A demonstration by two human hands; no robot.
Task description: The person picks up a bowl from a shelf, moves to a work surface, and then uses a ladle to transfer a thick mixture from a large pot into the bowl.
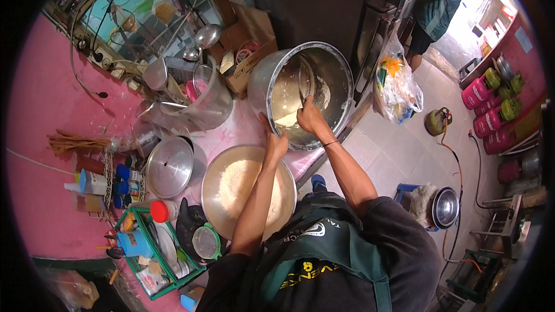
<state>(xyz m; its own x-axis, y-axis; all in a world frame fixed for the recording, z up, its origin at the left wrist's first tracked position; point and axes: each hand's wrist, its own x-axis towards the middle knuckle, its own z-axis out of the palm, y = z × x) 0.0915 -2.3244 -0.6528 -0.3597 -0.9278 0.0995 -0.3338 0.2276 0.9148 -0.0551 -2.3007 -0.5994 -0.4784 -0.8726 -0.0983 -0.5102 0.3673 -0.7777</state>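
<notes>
A large, deep metal pot (258,71) stands tilted, its mouth facing me. Pale batter or wet flour mix (286,119) lies inside and smears its wall. My left hand (276,144) grips the near left of the rim. Inside the mouth, my right hand (310,115) is closed around a utensil that looks like a wire whisk (306,78), its looped end against the far inner wall. Below my left forearm sits a wide metal basin (208,182) with pale flour or crumbs (238,182), partly hidden by that arm.
Left of the pot stand a clear plastic bucket (212,112) of ladles and a cardboard box (251,69). A lidded pot (170,167), green basket (167,288) and green-rimmed sieve (206,242) lie nearer. A plastic bag (396,86) hangs right; another person (438,8) stands beyond. Gas cylinders (488,121) line the right wall.
</notes>
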